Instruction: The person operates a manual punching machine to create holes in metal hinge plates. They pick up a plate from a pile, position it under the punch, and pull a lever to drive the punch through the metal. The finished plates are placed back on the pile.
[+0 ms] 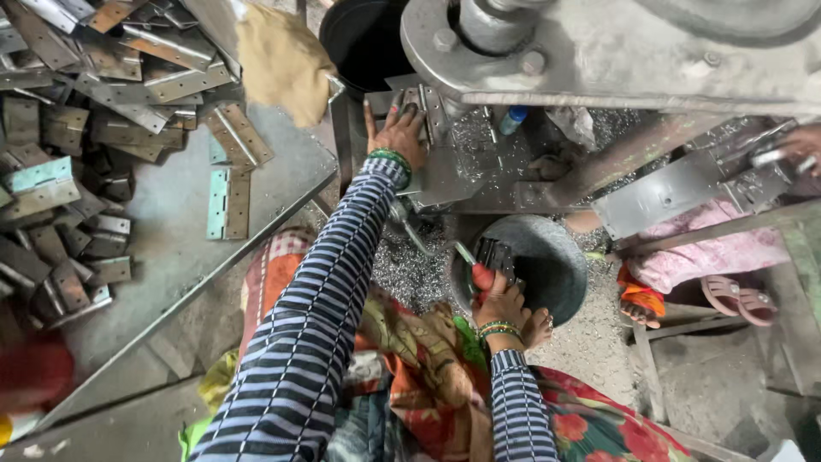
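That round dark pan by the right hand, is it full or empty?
Mostly empty: the pan shows bare dark bottom; the right hand holds dark metal pieces over its rim.

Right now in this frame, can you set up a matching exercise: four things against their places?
Things:
1. left hand
2. right hand
3. hinge plates
4. tan cloth

Places:
A. heaped at far left
B. at the rim of the dark round pan, holding a small dark metal part
C. draped at the top, beside the black bucket
D. on the grey machine's bed

Pairs: 1-D, 2-B, 3-A, 4-C
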